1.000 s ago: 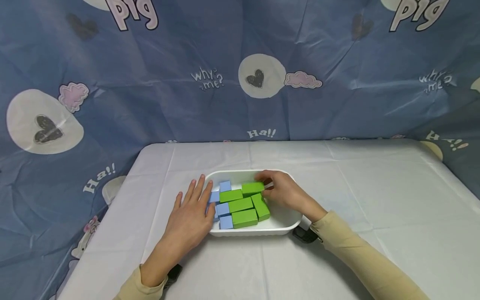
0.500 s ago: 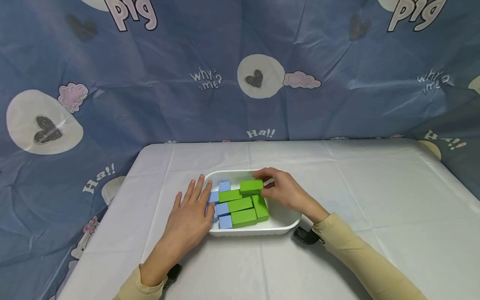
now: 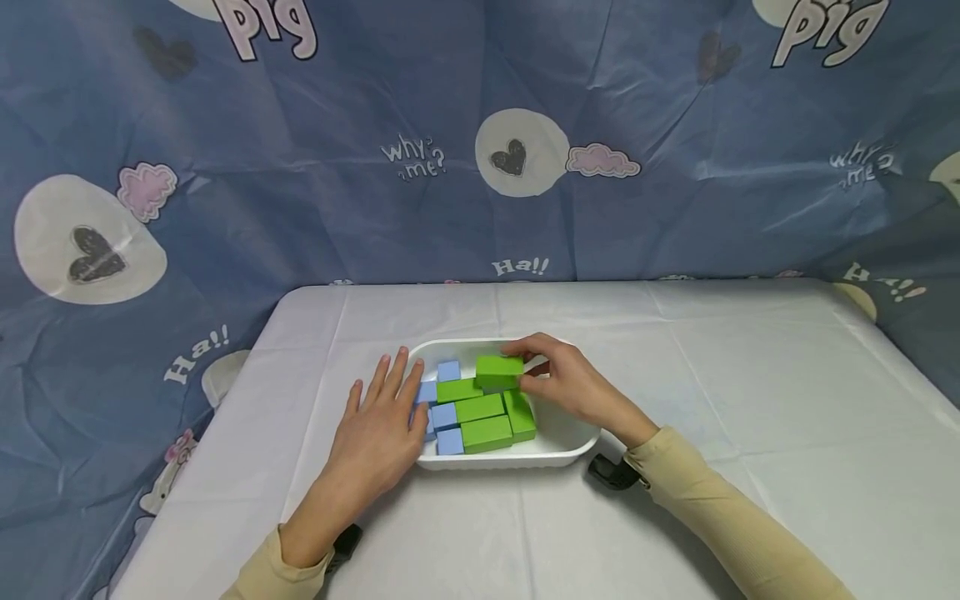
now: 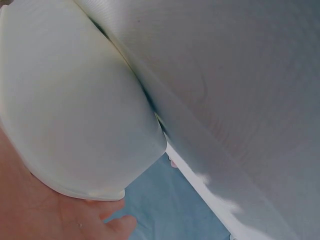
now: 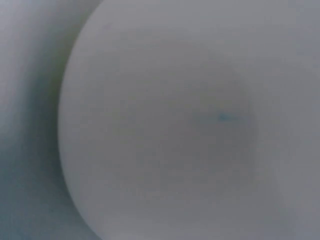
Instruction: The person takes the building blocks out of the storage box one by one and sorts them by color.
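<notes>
Fingers of the right hand (image 3: 558, 377) pinch one green block (image 3: 500, 367) by its right end, and from my remote seat I see it toward the back of the white tray (image 3: 517, 460). Compared with a second ago, it sits higher in the head view and slightly farther left, with a dark patch under its near edge, so I judge it lifted off the tray's floor. To me that leaves its place beside the other green blocks (image 3: 480, 407) unsettled for now. The left hand (image 3: 378, 437) has hardly moved: its fingers lie straight and spread over the tray's left end, partly hiding the blue blocks (image 3: 450, 442) (whether the thumb touches one, I cannot tell). The tray rests on the worktop (image 3: 435, 542). My right wrist view is only pale blur.
</notes>
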Demonstrator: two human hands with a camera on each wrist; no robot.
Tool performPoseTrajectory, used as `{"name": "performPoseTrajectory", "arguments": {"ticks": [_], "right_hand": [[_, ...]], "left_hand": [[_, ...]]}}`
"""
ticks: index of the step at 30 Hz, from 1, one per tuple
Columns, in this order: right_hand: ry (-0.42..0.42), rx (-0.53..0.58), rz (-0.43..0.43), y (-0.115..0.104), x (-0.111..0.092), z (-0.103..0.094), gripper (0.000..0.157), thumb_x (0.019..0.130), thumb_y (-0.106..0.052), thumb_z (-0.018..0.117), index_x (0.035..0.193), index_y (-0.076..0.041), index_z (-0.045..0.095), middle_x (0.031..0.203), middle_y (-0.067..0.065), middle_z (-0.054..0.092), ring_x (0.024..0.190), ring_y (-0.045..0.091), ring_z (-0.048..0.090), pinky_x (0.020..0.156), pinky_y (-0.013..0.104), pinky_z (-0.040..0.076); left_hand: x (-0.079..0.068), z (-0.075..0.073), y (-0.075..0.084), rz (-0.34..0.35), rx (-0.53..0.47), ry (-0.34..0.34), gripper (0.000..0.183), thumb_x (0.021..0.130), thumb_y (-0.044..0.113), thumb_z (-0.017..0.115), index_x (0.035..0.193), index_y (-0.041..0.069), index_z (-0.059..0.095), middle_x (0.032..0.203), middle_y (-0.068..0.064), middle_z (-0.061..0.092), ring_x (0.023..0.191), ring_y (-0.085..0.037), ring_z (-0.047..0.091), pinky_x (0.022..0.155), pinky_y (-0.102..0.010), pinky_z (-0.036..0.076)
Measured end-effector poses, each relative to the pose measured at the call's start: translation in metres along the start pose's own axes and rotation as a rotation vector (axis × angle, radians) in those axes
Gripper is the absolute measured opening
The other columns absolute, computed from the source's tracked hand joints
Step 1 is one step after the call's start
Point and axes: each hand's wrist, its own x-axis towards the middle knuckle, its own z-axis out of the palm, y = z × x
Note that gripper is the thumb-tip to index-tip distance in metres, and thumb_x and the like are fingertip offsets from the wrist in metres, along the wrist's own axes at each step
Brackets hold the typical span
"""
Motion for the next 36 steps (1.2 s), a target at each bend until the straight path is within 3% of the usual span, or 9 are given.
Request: {"name": "performPoseTrajectory", "arguments": {"ticks": [5, 13, 18, 23, 36], "right_hand": [[0.001, -0.003, -0.023, 0.000, 0.002, 0.000, 0.037, 0.088, 0.006, 0.061, 0.124, -0.001, 0.064, 0.118, 0.008, 0.063, 0.102, 0.023, 0.059, 0.085, 0.034, 0.053], [0.050, 0.009, 0.010, 0.004, 0.002, 0.000, 0.038, 0.089, 0.001, 0.063, 0.126, -0.009, 0.064, 0.120, 0.001, 0.060, 0.102, 0.021, 0.060, 0.086, 0.033, 0.053], [0.092, 0.055, 0.011, 0.002, 0.001, 0.000, 0.038, 0.092, 0.001, 0.064, 0.129, -0.007, 0.062, 0.124, 0.005, 0.058, 0.103, 0.025, 0.063, 0.087, 0.030, 0.053], [0.119, 0.097, 0.004, -0.002, -0.002, -0.003, 0.040, 0.092, 0.003, 0.064, 0.131, -0.002, 0.060, 0.126, 0.012, 0.056, 0.109, 0.027, 0.059, 0.089, 0.034, 0.053], [0.231, 0.076, -0.011, -0.003, -0.017, -0.031, 0.040, 0.091, 0.003, 0.065, 0.128, -0.010, 0.063, 0.125, 0.002, 0.057, 0.108, 0.018, 0.053, 0.090, 0.028, 0.052]], "left_hand": [[0.002, 0.000, -0.001, -0.002, 0.003, -0.007, 0.058, 0.102, 0.031, 0.040, 0.154, 0.006, 0.033, 0.162, -0.013, 0.017, 0.149, -0.032, 0.009, 0.113, -0.063, 0.013], [0.004, -0.002, 0.000, 0.002, 0.004, -0.002, 0.058, 0.101, 0.030, 0.040, 0.154, 0.006, 0.033, 0.162, -0.012, 0.017, 0.149, -0.032, 0.009, 0.113, -0.063, 0.012], [0.004, -0.002, 0.001, 0.006, 0.004, 0.007, 0.057, 0.101, 0.029, 0.041, 0.153, 0.006, 0.034, 0.162, -0.012, 0.017, 0.149, -0.031, 0.010, 0.112, -0.063, 0.013], [0.003, -0.002, 0.002, -0.002, 0.000, -0.005, 0.058, 0.101, 0.030, 0.040, 0.153, 0.006, 0.033, 0.162, -0.011, 0.016, 0.149, -0.031, 0.008, 0.113, -0.062, 0.011], [0.000, 0.000, -0.001, 0.002, -0.018, -0.005, 0.058, 0.102, 0.031, 0.038, 0.155, 0.008, 0.031, 0.163, -0.010, 0.014, 0.150, -0.030, 0.007, 0.114, -0.062, 0.009]]}}
